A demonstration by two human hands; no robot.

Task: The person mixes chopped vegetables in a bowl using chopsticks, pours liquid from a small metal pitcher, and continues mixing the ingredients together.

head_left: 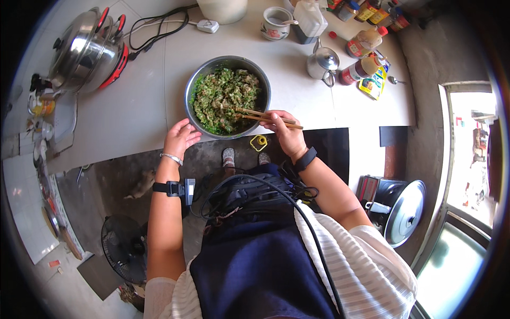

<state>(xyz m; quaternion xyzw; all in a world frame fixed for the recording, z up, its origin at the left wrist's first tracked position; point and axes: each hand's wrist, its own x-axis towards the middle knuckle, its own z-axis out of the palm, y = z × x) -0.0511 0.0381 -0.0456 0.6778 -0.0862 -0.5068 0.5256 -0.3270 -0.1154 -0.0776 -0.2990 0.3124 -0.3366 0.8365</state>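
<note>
A round stainless steel bowl (267, 85) stands near the counter's front edge, holding a chopped green and brownish mixture (225, 97). In my right hand (285, 133), at the bowl's lower right, is a pair of wooden chopsticks (271, 117); their tips rest in the mixture. My left hand (181, 137) is at the bowl's lower left rim with its fingers apart. Those fingertips are close to the outer wall; whether they touch it I cannot tell.
Right of the bowl stand a metal pot with a spout (322, 63), sauce bottles (360, 71) and a yellow packet (373, 83). Behind it are a floral ceramic jar (275, 30) and a power strip (208, 26). A steel steamer (85, 52) stands left. A fan (123, 247) is on the floor.
</note>
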